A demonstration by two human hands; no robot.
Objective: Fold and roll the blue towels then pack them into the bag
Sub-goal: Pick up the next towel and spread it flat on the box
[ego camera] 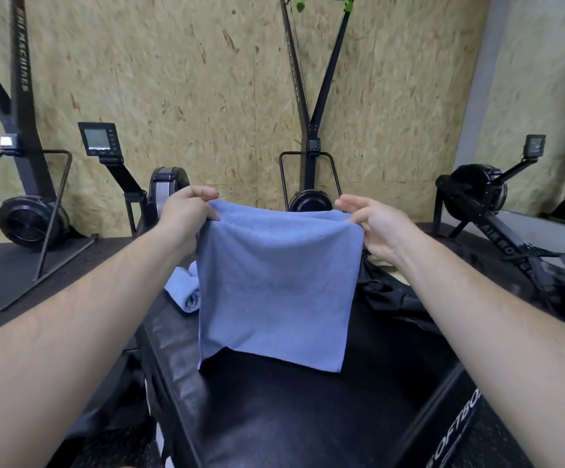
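Observation:
A blue towel point(274, 285) hangs doubled over in the air above a black soft box point(274, 410). My left hand point(186, 211) pinches its top left corner. My right hand point(372, 221) pinches the top right corner. The towel's lower edge reaches down close to the box top. A second blue towel point(184, 290), rolled up, lies on the box at the left, partly hidden behind the hanging one. A black bag point(392, 295) lies on the box at the right, behind the towel and under my right forearm.
Rowing machines point(159, 194) and ski trainers point(24, 211) stand along the chipboard wall behind the box. Another rower point(490, 204) sits at the right by a mirror. Dark rubber floor surrounds the box.

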